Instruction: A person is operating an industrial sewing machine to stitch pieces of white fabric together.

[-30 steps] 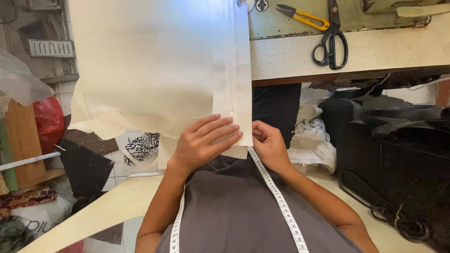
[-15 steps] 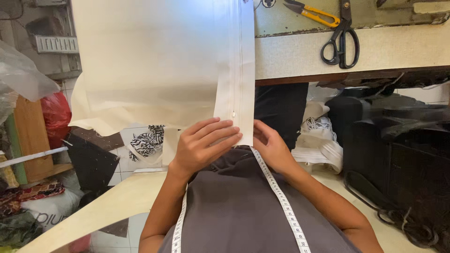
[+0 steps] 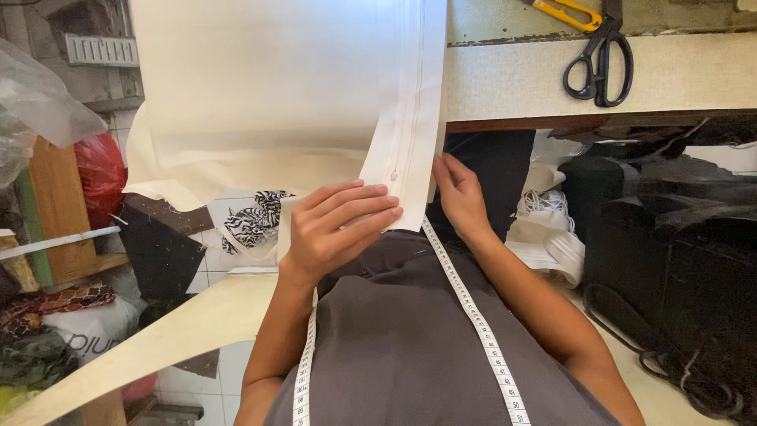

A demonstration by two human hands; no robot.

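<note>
Your desk [image 3: 536, 75] runs across the top of the view, its pale top worn and its front edge dark. On it lie black scissors [image 3: 601, 59] near the edge and, just beyond them, a yellow-handled cutter [image 3: 561, 12]. The cream cloth [image 3: 260, 87] lies on the desk's left part and hangs down over its edge.

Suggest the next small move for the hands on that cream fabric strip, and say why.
Probably slide both hands up the folded strip to keep pressing it flat: the left hand lies on its lower end, the right hand pinches its edge, and the cream fabric above hangs off the table.
</note>
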